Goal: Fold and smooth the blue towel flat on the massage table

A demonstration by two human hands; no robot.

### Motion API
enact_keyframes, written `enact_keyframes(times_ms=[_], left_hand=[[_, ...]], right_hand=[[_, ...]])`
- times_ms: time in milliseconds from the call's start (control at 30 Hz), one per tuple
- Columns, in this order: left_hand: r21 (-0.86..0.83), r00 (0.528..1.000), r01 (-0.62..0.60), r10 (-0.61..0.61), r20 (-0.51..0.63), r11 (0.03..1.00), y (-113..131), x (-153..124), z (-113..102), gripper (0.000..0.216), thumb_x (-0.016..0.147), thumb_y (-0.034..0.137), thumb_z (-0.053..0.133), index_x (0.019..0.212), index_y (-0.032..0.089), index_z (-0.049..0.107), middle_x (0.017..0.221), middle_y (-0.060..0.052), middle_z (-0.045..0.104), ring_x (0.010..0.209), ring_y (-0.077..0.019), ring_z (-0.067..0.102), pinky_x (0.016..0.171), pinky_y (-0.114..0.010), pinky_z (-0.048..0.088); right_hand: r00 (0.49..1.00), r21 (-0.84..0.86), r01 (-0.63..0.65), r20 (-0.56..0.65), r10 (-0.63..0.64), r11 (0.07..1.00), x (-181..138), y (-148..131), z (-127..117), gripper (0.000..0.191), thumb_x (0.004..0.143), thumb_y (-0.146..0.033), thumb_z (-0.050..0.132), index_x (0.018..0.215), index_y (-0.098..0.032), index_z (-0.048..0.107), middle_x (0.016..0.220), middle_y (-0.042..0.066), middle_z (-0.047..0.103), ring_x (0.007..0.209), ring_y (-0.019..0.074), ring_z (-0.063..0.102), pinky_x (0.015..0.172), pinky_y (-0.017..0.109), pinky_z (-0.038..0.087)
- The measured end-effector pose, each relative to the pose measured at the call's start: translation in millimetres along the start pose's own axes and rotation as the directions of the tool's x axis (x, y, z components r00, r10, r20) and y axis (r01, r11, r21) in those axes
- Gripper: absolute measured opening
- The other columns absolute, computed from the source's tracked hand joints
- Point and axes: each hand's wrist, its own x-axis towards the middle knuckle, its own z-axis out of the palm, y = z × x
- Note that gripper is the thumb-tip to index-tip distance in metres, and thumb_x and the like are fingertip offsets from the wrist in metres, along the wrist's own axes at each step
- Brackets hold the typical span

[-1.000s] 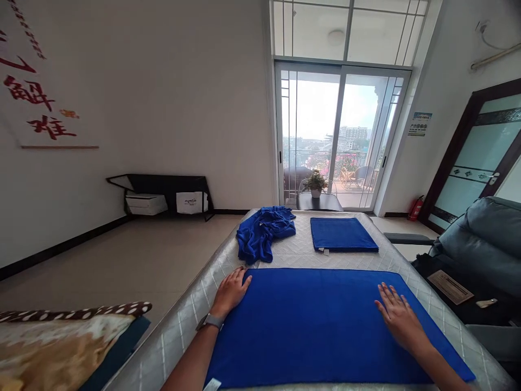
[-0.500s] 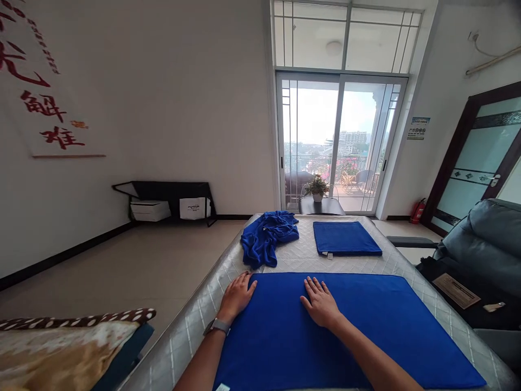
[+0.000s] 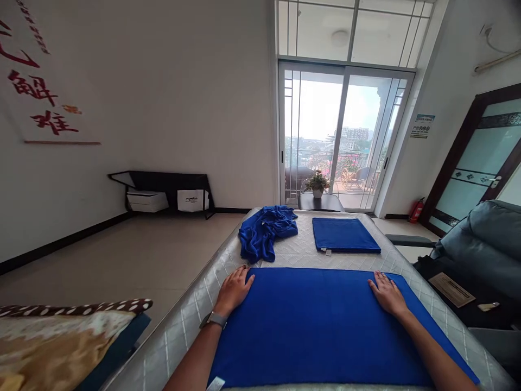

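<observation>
A blue cloth lies spread flat on the pale quilted mattress, a white tag at its near left corner. My left hand rests open on the cloth's far left corner, with a watch on that wrist. Near the far right corner, my right hand presses flat on the cloth, fingers apart. Beyond the left hand is a crumpled blue cloth. Farther back on the right lies a folded stack of blue cloths with a small white tag at its front edge.
On the right stands a grey armchair with a black bag on it. A patterned blanket is at lower left. Past the mattress, a potted plant stands on a chair before sliding glass doors.
My right hand has slid to the right across the cloth, from its middle to near the far right corner. My left hand stays at the left corner. The view has shifted slightly.
</observation>
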Motion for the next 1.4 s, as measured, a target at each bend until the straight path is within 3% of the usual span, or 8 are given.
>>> enact_keyframes(times_ms=[200, 333, 533, 700, 800, 933, 1133, 1400], left_hand=[[-0.003, 1.0, 0.0, 0.0, 0.003, 1.0, 3, -2, -5, 0.057, 0.102, 0.048, 0.033, 0.141, 0.014, 0.055, 0.153, -0.016, 0.053, 0.141, -0.0286, 0.049, 0.118, -0.043, 0.033], [-0.005, 1.0, 0.004, -0.004, 0.005, 1.0, 3, -1, -4, 0.054, 0.102, 0.046, 0.035, 0.141, 0.015, 0.055, 0.153, -0.015, 0.054, 0.141, -0.0274, 0.049, 0.119, -0.042, 0.031], [-0.021, 1.0, 0.004, -0.004, -0.01, 1.0, 5, -2, -6, 0.052, 0.102, 0.044, 0.037, 0.14, 0.015, 0.057, 0.152, -0.016, 0.055, 0.141, -0.0281, 0.05, 0.119, -0.044, 0.032], [-0.011, 1.0, 0.001, -0.001, -0.018, 1.0, 5, -2, -7, 0.053, 0.102, 0.045, 0.037, 0.139, 0.015, 0.057, 0.151, -0.016, 0.055, 0.141, -0.029, 0.05, 0.118, -0.045, 0.034], [-0.001, 1.0, -0.015, 0.015, -0.014, 1.0, 5, -2, -6, 0.052, 0.102, 0.044, 0.037, 0.139, 0.014, 0.057, 0.151, -0.017, 0.055, 0.14, -0.028, 0.05, 0.118, -0.043, 0.034], [0.013, 1.0, -0.012, 0.012, -0.011, 1.0, 4, -2, -5, 0.052, 0.103, 0.043, 0.036, 0.14, 0.012, 0.056, 0.151, -0.018, 0.055, 0.139, -0.028, 0.051, 0.118, -0.042, 0.034], [0.009, 1.0, -0.007, 0.007, -0.01, 1.0, 4, -1, -4, 0.053, 0.102, 0.044, 0.036, 0.14, 0.013, 0.055, 0.152, -0.017, 0.054, 0.141, -0.0277, 0.049, 0.119, -0.042, 0.031], [-0.011, 1.0, -0.006, 0.006, -0.004, 1.0, 0, 0, -1, 0.054, 0.102, 0.047, 0.037, 0.14, 0.014, 0.055, 0.152, -0.016, 0.054, 0.141, -0.028, 0.049, 0.119, -0.043, 0.031]], right_hand=[[0.988, -0.002, -0.112, -0.11, 0.112, 0.994, -18, 54, -20, 0.052, 0.097, -0.051, 0.059, 0.144, -0.028, 0.053, 0.16, 0.01, 0.04, 0.142, 0.0314, 0.041, 0.119, 0.059, 0.03], [0.982, -0.012, -0.128, -0.139, 0.125, 0.992, -19, 33, -25, 0.054, 0.103, -0.046, 0.043, 0.152, -0.022, 0.046, 0.163, 0.013, 0.037, 0.15, 0.0315, 0.03, 0.123, 0.056, 0.021], [0.983, 0.067, 0.183, -0.031, -0.181, 0.981, -70, -103, -30, 0.069, 0.104, -0.048, 0.024, 0.16, -0.008, 0.029, 0.168, 0.013, 0.024, 0.156, 0.0266, 0.017, 0.127, 0.045, 0.014], [0.788, 0.367, 0.557, 0.05, -0.614, 0.745, -149, -237, -33, 0.073, 0.104, -0.058, 0.02, 0.16, -0.013, 0.029, 0.167, 0.011, 0.023, 0.156, 0.0255, 0.018, 0.127, 0.046, 0.015], [0.723, 0.465, 0.624, -0.036, -0.69, 0.629, -172, -292, -34, 0.078, 0.103, -0.062, 0.023, 0.162, -0.011, 0.024, 0.168, 0.012, 0.016, 0.157, 0.0263, 0.012, 0.128, 0.048, 0.011], [0.719, 0.525, 0.594, -0.007, -0.695, 0.609, -174, -328, -29, 0.081, 0.103, -0.063, 0.022, 0.161, -0.006, 0.021, 0.168, 0.015, 0.013, 0.157, 0.0281, 0.008, 0.128, 0.052, 0.007], [0.772, 0.463, 0.553, 0.029, -0.635, 0.693, -159, -307, -9, 0.077, 0.103, -0.06, 0.023, 0.162, -0.01, 0.018, 0.169, 0.011, 0.011, 0.157, 0.0268, 0.006, 0.128, 0.052, 0.005], [0.885, 0.288, 0.405, 0.116, -0.451, 0.868, -144, -193, -12, 0.08, 0.102, -0.065, 0.013, 0.162, -0.012, 0.016, 0.169, 0.007, 0.01, 0.158, 0.0232, 0.006, 0.129, 0.048, 0.005]])
